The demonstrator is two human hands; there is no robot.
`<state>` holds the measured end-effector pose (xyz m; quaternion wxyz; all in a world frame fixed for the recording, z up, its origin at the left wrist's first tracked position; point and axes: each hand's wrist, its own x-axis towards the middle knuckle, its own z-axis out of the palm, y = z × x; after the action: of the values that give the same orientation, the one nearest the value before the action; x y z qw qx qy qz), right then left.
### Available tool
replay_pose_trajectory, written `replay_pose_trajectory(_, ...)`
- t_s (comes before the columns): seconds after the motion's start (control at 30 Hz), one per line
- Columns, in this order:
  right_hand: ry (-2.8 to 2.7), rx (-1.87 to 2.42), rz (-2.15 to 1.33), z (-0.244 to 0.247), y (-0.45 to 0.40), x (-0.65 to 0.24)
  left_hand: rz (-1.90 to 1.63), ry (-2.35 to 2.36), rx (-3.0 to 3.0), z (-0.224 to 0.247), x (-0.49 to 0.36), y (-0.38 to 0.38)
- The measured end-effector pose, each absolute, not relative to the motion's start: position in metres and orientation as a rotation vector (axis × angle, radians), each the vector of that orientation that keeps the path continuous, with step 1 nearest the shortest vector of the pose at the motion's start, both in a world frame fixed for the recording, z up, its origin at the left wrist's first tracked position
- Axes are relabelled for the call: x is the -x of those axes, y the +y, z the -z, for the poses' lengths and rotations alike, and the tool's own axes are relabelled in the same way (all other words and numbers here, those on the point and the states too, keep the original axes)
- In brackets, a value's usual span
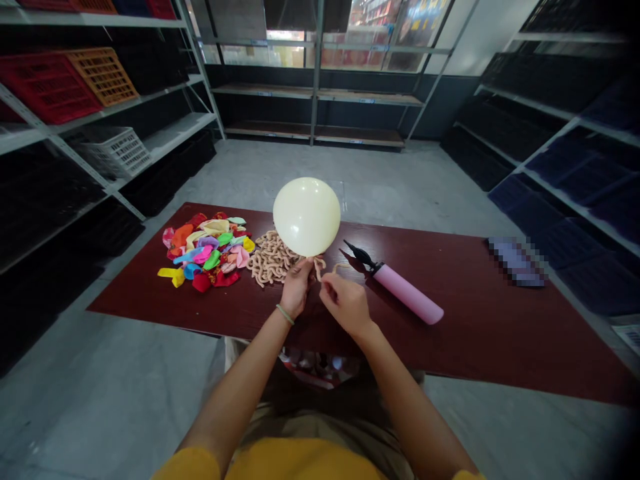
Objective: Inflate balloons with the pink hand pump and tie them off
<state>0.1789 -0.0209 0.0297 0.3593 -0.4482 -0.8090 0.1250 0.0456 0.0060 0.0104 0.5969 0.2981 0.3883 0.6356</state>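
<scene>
An inflated pale yellow balloon stands upright above the table. My left hand is closed around its neck, below the round body. Close by on the right, my right hand pinches a thin beige cord, which loops up beside the balloon's neck. My fingers partly hide the neck and the cord's path, so I cannot tell whether it is knotted. A heap of similar beige cords lies behind my left hand. To the right of my right hand rests a pink hand pump with a black nozzle.
A pile of colourful uninflated balloons covers the left part of the dark red table. A blurred flat item lies at the far right. Shelves with crates stand around the grey floor.
</scene>
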Motion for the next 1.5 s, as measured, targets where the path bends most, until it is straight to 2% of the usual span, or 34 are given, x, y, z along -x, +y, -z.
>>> replay_pose_trajectory(0.1, -2.093, 1.059, -0.425, -0.04, -0.018, -0.184, -1.472, 0.89, -0.724, -0.01, -0.046, 0.006)
replay_pose_trajectory(0.23, -1.747, 1.244, -0.499, -0.048, -0.007, -0.186, -1.446, 0.896, -0.741, -0.008, -0.046, 0.005)
replay_pose_trajectory(0.47, -1.632, 1.341, -0.845, -0.03, 0.009, -0.172, -1.417, 0.914, -0.801, -0.007, -0.047, 0.003)
replay_pose_trajectory(0.73, -1.557, 1.302, -0.861, -0.02, 0.008, -0.161, -1.473, 0.977, -0.856, -0.008, -0.048, 0.006)
replay_pose_trajectory(1.0, -1.458, 1.277, -1.012, -0.017, 0.01, -0.162, -1.363, 0.828, -0.53, -0.01, -0.044, 0.006)
replay_pose_trajectory(1.1, -1.47, 1.278, -0.94, -0.022, 0.009, -0.166, -1.317, 0.785, -0.463, -0.012, -0.042, 0.005)
replay_pose_trajectory(1.4, -1.847, 1.182, -0.415, -0.034, 0.004, -0.166, -1.309, 0.831, -0.472, -0.008, -0.043, 0.006)
replay_pose_trajectory(1.5, -1.902, 1.156, -0.394, -0.032, 0.004, -0.169, -1.297, 0.831, -0.5, -0.008, -0.042, 0.005)
